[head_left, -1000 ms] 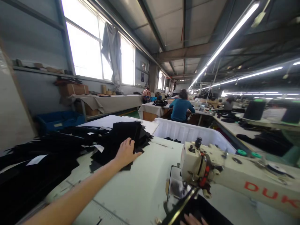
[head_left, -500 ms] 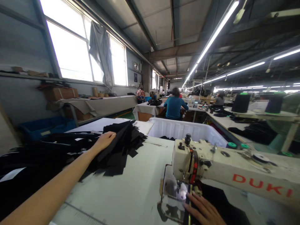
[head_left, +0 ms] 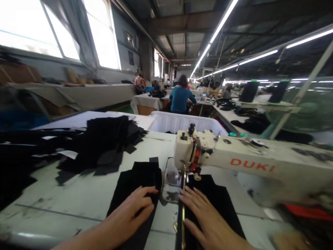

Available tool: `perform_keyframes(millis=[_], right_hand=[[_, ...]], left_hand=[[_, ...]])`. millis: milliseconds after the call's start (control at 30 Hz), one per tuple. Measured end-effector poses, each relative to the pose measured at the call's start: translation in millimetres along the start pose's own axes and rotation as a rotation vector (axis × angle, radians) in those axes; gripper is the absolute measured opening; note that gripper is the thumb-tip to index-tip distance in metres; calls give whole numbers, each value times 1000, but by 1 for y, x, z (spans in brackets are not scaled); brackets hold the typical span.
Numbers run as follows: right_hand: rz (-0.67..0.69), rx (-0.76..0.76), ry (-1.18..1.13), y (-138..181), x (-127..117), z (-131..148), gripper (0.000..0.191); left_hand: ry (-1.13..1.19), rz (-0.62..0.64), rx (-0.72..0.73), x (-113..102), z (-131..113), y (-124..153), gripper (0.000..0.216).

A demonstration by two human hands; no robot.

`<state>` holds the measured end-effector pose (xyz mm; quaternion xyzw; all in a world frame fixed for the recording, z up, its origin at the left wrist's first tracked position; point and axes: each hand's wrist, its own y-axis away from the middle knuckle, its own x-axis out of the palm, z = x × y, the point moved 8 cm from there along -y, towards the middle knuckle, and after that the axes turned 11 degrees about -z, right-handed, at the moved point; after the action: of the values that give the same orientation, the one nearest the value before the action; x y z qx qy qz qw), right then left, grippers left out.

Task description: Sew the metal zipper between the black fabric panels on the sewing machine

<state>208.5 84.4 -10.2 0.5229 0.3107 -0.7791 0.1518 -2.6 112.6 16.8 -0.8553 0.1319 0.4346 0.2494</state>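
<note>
Black cloth (head_left: 137,187) under my left hand (head_left: 132,213), fingers spread flat; right hand (head_left: 205,222) spread flat on 2nd piece (head_left: 221,205) by sewing machine (head_left: 234,163)

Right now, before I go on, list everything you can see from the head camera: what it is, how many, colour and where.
black fabric piece: one, black, flat on the table left of the needle, under the left hand
black fabric piece under the machine: one, black, right of the needle, under the right hand
sewing machine: one, cream with red DUKI lettering, centre right
pile of cut pieces: one heap, black, far left of the table
table: one, pale, foreground
bin: one, white, behind the machine
thread cones: two, dark, upper right
person in a blue top: one, seated with back turned, mid background
left hand: flat on the left piece
right hand: flat on the right piece
</note>
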Motion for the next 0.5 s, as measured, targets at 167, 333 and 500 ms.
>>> perform_keyframes(millis=[167, 333, 500], right_hand=[[20, 172, -21, 3, -6, 3, 49], [24, 149, -32, 2, -7, 1, 44], [-25, 80, -43, 0, -6, 5, 45]], left_hand=[[76, 227, 204, 41, -58, 18, 23], [-82, -9, 235, 46, -41, -4, 38], [-288, -1, 460, 68, -50, -2, 63]])
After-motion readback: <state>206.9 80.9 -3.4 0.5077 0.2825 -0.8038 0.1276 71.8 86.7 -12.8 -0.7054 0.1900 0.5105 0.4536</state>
